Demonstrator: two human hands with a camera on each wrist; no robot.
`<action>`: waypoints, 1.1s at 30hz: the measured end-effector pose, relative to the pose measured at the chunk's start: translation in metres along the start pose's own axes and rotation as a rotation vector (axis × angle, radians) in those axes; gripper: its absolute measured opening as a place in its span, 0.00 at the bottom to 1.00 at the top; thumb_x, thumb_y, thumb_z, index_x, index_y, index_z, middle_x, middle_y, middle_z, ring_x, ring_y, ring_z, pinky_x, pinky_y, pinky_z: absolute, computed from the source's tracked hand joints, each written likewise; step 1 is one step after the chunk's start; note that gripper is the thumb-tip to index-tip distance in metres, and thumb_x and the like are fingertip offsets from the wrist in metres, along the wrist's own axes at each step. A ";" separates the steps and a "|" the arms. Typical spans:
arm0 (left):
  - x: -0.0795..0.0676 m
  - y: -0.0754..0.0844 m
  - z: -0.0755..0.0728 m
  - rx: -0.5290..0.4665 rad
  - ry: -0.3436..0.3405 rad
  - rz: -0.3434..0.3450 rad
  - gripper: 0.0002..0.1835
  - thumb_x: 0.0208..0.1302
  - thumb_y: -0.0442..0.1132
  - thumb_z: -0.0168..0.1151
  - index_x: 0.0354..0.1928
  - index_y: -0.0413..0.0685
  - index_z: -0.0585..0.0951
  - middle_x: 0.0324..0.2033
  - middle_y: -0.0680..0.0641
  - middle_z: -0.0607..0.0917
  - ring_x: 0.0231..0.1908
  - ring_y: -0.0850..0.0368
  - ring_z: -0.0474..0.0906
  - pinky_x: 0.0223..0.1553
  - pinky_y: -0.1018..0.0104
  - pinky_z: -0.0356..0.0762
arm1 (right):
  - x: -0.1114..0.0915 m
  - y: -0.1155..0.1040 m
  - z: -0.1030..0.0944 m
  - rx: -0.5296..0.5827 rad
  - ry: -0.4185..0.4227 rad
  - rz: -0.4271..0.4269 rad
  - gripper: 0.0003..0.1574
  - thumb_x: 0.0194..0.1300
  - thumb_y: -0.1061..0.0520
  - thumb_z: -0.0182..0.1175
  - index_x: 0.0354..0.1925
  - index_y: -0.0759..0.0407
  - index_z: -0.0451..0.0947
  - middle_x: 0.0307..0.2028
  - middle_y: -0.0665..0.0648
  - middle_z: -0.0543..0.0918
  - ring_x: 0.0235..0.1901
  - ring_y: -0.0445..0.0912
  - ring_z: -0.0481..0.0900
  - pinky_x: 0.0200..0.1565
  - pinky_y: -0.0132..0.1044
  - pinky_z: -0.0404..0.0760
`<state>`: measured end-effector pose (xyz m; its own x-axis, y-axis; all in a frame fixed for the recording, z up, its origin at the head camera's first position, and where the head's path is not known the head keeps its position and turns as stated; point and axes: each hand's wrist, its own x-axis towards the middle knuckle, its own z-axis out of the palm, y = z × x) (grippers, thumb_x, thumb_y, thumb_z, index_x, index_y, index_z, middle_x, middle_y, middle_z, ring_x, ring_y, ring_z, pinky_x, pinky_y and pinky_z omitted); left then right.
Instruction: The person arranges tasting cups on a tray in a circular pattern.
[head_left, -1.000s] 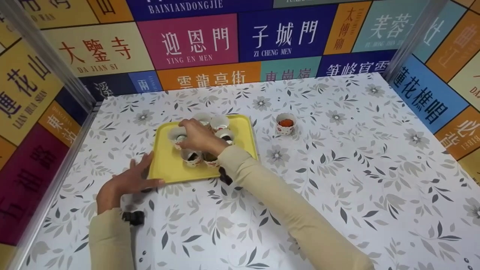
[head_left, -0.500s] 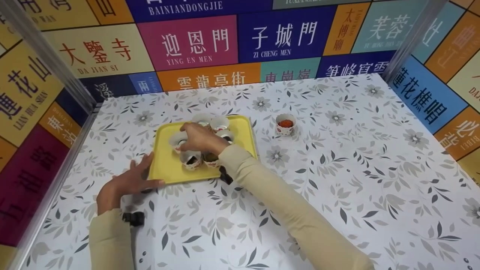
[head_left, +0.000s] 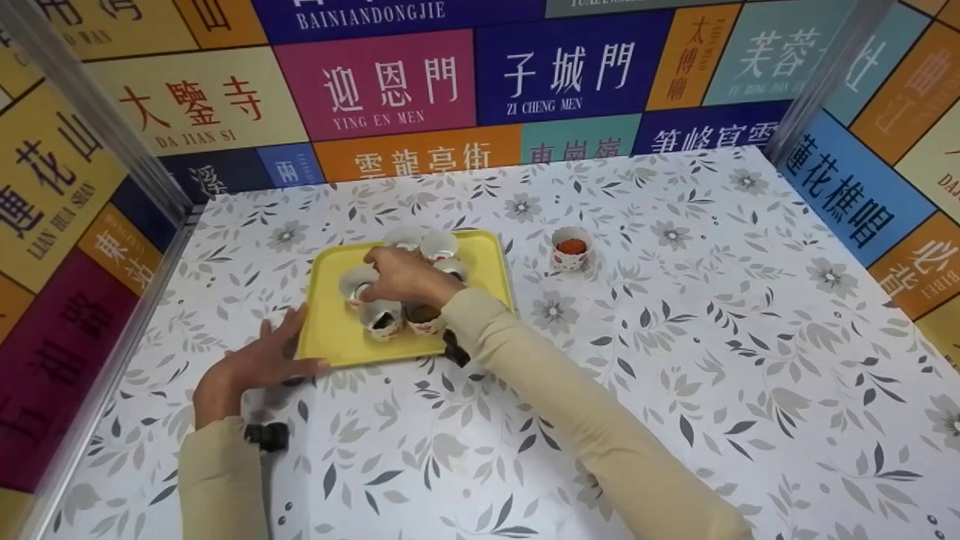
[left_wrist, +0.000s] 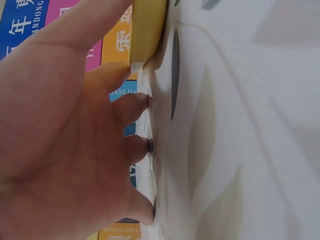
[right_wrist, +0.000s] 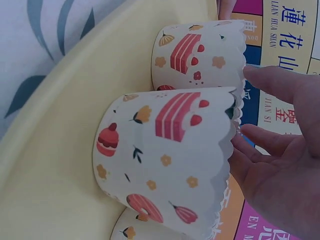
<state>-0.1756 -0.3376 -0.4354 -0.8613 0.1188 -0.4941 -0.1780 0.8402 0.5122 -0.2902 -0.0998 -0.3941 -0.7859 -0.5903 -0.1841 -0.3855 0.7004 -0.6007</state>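
Observation:
On a yellow tray (head_left: 330, 319) stand several white paper baking cups printed with cakes and flowers. My right hand (head_left: 401, 277) reaches over them, thumb and fingers at the rim of the leftmost paper cup (head_left: 351, 283). In the right wrist view the thumb meets that cup (right_wrist: 200, 55) at its scalloped rim; a nearer cup (right_wrist: 165, 155) partly hides the fingers. Dark content shows in the front-left cup (head_left: 382, 322); the cup (head_left: 424, 321) beside it holds something greenish brown. My left hand (head_left: 251, 367) is spread at the tray's left corner, its fingertips down on the tabletop.
A paper cup (head_left: 571, 255) with orange-red content stands off the tray to the right. The white table (head_left: 675, 360) has a grey leaf print. Colourful panels with lettering (head_left: 390, 82) close off the back and both sides.
My right hand and the leftmost paper cup have shifted slightly right and toward me. The front-left cup also slid a little to the front left. My left hand stays at the tray corner.

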 end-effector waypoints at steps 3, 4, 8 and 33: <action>0.001 0.001 0.001 -0.017 -0.008 -0.028 0.65 0.54 0.73 0.65 0.79 0.67 0.30 0.79 0.45 0.25 0.74 0.31 0.14 0.68 0.19 0.31 | 0.001 0.003 -0.005 0.048 -0.006 -0.014 0.42 0.65 0.47 0.66 0.72 0.58 0.66 0.64 0.58 0.77 0.63 0.49 0.76 0.63 0.40 0.76; 0.002 0.001 0.000 -0.017 -0.009 -0.038 0.66 0.53 0.73 0.65 0.78 0.68 0.29 0.79 0.45 0.25 0.74 0.31 0.14 0.68 0.19 0.31 | 0.001 0.004 -0.007 0.065 -0.009 -0.020 0.41 0.66 0.48 0.65 0.72 0.58 0.66 0.64 0.59 0.77 0.63 0.49 0.76 0.63 0.40 0.77; 0.004 0.002 0.000 -0.019 -0.013 -0.059 0.66 0.51 0.75 0.64 0.78 0.71 0.29 0.78 0.45 0.24 0.74 0.32 0.13 0.67 0.19 0.29 | 0.001 0.006 -0.018 0.106 0.029 -0.037 0.34 0.70 0.51 0.62 0.69 0.59 0.68 0.63 0.60 0.77 0.63 0.49 0.76 0.63 0.40 0.77; -0.001 0.000 0.001 -0.035 -0.003 -0.001 0.65 0.55 0.70 0.66 0.79 0.67 0.30 0.79 0.44 0.26 0.74 0.31 0.13 0.66 0.18 0.28 | -0.056 0.057 -0.043 0.363 0.429 -0.197 0.15 0.71 0.57 0.61 0.54 0.57 0.81 0.52 0.56 0.83 0.53 0.48 0.80 0.54 0.38 0.82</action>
<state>-0.1743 -0.3370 -0.4360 -0.8596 0.1192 -0.4969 -0.1959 0.8213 0.5358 -0.2887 -0.0092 -0.3844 -0.8709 -0.4271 0.2433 -0.4133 0.3681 -0.8329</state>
